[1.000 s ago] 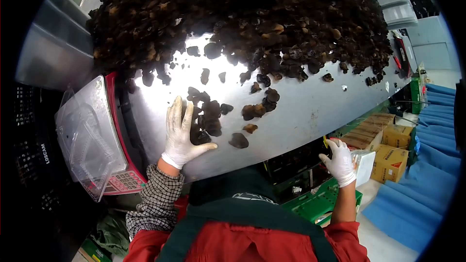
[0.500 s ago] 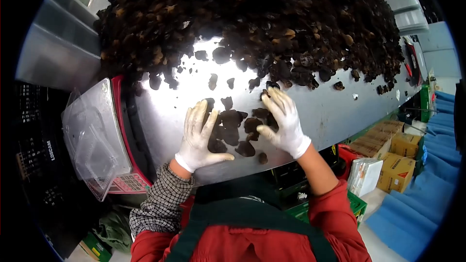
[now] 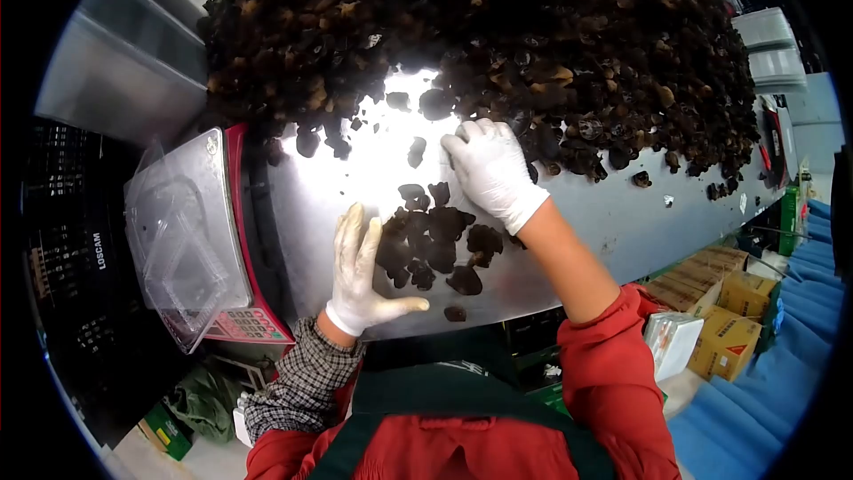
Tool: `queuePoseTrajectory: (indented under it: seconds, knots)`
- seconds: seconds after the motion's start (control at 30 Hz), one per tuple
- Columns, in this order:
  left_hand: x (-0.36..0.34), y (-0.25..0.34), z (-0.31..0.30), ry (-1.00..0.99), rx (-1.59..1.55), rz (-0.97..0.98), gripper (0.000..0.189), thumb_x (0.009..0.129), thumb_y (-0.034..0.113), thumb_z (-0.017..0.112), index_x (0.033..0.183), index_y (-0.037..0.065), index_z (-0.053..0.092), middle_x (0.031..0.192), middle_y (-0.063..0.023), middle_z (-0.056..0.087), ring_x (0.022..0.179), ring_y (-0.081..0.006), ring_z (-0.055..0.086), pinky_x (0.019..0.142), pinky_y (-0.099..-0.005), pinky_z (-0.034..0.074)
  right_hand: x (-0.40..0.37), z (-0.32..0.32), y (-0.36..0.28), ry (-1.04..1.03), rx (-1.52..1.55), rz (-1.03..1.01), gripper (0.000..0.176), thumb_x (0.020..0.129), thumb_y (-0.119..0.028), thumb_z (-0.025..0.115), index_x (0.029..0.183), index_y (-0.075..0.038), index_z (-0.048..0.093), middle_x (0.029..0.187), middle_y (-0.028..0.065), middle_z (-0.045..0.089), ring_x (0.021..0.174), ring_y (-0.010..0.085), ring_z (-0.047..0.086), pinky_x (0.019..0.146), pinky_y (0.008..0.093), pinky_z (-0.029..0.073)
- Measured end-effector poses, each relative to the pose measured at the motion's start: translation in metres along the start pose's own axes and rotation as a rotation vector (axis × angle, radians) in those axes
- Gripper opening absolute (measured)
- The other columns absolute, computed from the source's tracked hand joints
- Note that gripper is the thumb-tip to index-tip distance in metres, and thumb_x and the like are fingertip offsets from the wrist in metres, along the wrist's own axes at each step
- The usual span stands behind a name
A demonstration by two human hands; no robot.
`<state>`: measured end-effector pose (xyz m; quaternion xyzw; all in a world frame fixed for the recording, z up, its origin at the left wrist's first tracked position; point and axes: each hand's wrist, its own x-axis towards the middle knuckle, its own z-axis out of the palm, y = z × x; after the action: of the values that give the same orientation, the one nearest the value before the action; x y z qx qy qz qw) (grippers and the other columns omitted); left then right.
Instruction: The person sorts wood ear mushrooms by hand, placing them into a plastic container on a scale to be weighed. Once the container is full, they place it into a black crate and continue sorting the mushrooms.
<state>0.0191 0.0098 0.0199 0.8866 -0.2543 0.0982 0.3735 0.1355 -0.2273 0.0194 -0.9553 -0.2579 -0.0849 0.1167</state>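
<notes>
My left hand (image 3: 357,276), in a white glove, lies on the metal table with its fingers stretched and its thumb apart. It is at the left side of a small cluster of dark wood ear mushrooms (image 3: 440,249) and holds nothing. My right hand (image 3: 493,164), also gloved, is beyond the cluster, near the front edge of the large wood ear heap (image 3: 577,62). Its fingers are curled downward, and whatever is in them is hidden. A few loose pieces lie between the heap and the cluster, such as a small wood ear (image 3: 416,152).
At the left stands a red scale (image 3: 258,324) with clear plastic lids (image 3: 182,258) on its plate. Behind it are translucent plastic bins (image 3: 124,62). Cardboard boxes (image 3: 724,338) and a blue sheet (image 3: 764,373) are on the floor at the right. The metal table (image 3: 586,222) ends just before my body.
My right hand has moved away from the cluster toward the heap, and its fingers have curled. My left hand stays open beside the cluster, whose pieces have shifted closer together. The view has turned slightly.
</notes>
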Motion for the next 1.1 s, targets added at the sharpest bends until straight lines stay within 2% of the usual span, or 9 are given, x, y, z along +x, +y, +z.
queuePoseTrajectory:
  seconds: [0.2, 0.3, 0.47, 0.57, 0.7, 0.77, 0.83, 0.97, 1.1]
  knots:
    - [-0.046, 0.028, 0.012, -0.165, 0.075, -0.061, 0.119, 0.059, 0.063, 0.080, 0.147, 0.002, 0.028, 0.150, -0.0288, 0.022, 0.139, -0.0441, 0.024, 0.113, -0.0586, 0.019, -0.004, -0.001, 0.014, 0.036, -0.044, -0.153, 0.008, 0.075, -0.010, 0.060, 0.082, -0.010, 0.063, 0.085, 0.0063, 0.058, 0.090, 0.0248, 0.058, 0.087, 0.0391, 0.044]
    - [-0.046, 0.029, 0.008, -0.118, 0.095, -0.117, 0.118, 0.061, 0.063, 0.079, 0.147, 0.002, 0.027, 0.149, -0.0297, 0.021, 0.139, -0.0453, 0.023, 0.112, -0.0597, 0.019, -0.023, -0.037, 0.025, 0.107, 0.083, -0.057, 0.009, 0.074, -0.006, 0.061, 0.083, -0.009, 0.062, 0.085, 0.0067, 0.059, 0.087, 0.0246, 0.059, 0.085, 0.0401, 0.044]
    - [-0.054, 0.035, 0.016, -0.191, 0.094, -0.056, 0.115, 0.065, 0.062, 0.077, 0.148, 0.002, 0.025, 0.149, -0.0299, 0.021, 0.139, -0.0459, 0.022, 0.109, -0.0634, 0.019, -0.140, -0.100, 0.042, 0.014, 0.223, 0.387, 0.012, 0.077, -0.001, 0.058, 0.087, -0.006, 0.060, 0.087, 0.0124, 0.060, 0.085, 0.0337, 0.057, 0.076, 0.0410, 0.046]
    - [-0.051, 0.056, 0.038, -0.250, 0.104, 0.009, 0.110, 0.067, 0.064, 0.073, 0.148, 0.006, 0.027, 0.150, -0.0263, 0.022, 0.140, -0.0434, 0.020, 0.111, -0.0633, 0.010, -0.232, -0.109, 0.033, -0.061, 0.310, 0.684, 0.012, 0.078, -0.005, 0.061, 0.090, -0.004, 0.061, 0.089, 0.0135, 0.062, 0.086, 0.0365, 0.057, 0.076, 0.0439, 0.047]
    - [-0.039, 0.053, 0.058, -0.199, 0.299, -0.054, 0.106, 0.069, 0.059, 0.075, 0.149, 0.009, 0.027, 0.151, -0.0255, 0.019, 0.142, -0.0413, 0.014, 0.113, -0.0628, 0.002, -0.312, -0.138, 0.023, -0.519, -0.084, 0.926, 0.034, 0.077, -0.017, 0.073, 0.105, -0.002, 0.063, 0.100, 0.0169, 0.063, 0.096, 0.0371, 0.059, 0.082, 0.0435, 0.050]
    - [-0.028, 0.039, 0.054, -0.164, 0.296, -0.097, 0.114, 0.065, 0.058, 0.078, 0.150, 0.008, 0.022, 0.152, -0.0270, 0.013, 0.143, -0.0436, 0.008, 0.111, -0.0658, -0.003, -0.271, -0.134, 0.022, -0.211, 0.114, 0.787, 0.051, 0.074, -0.024, 0.077, 0.117, -0.002, 0.059, 0.110, 0.0189, 0.062, 0.101, 0.0368, 0.059, 0.087, 0.0417, 0.049]
    - [-0.021, 0.032, 0.044, -0.156, 0.332, -0.091, 0.119, 0.061, 0.061, 0.080, 0.151, 0.008, 0.020, 0.152, -0.0287, 0.013, 0.143, -0.0453, 0.004, 0.110, -0.0672, -0.003, -0.210, -0.113, 0.018, -0.096, 0.191, 0.517, 0.064, 0.070, -0.024, 0.080, 0.125, -0.003, 0.056, 0.124, 0.0196, 0.057, 0.114, 0.0371, 0.052, 0.098, 0.0437, 0.043]
    - [-0.012, 0.021, 0.023, -0.209, 0.370, -0.162, 0.131, 0.053, 0.067, 0.081, 0.152, 0.010, 0.016, 0.152, -0.0301, 0.009, 0.143, -0.0462, 0.004, 0.109, -0.0681, -0.002, -0.121, -0.053, 0.022, -0.094, 0.342, 0.087, 0.101, 0.061, -0.040, 0.085, 0.143, -0.008, 0.036, 0.144, 0.0250, 0.036, 0.135, 0.0416, 0.033, 0.113, 0.0516, 0.027]
    - [0.021, 0.003, 0.015, -0.340, 0.273, -0.165, 0.139, 0.048, 0.069, 0.081, 0.153, 0.012, 0.011, 0.155, -0.0291, 0.003, 0.144, -0.0448, 0.002, 0.109, -0.0687, -0.003, -0.098, -0.033, 0.024, -0.136, 0.302, -0.036, 0.106, 0.059, -0.052, 0.082, 0.144, -0.009, 0.035, 0.146, 0.0242, 0.034, 0.136, 0.0409, 0.032, 0.114, 0.0532, 0.023]
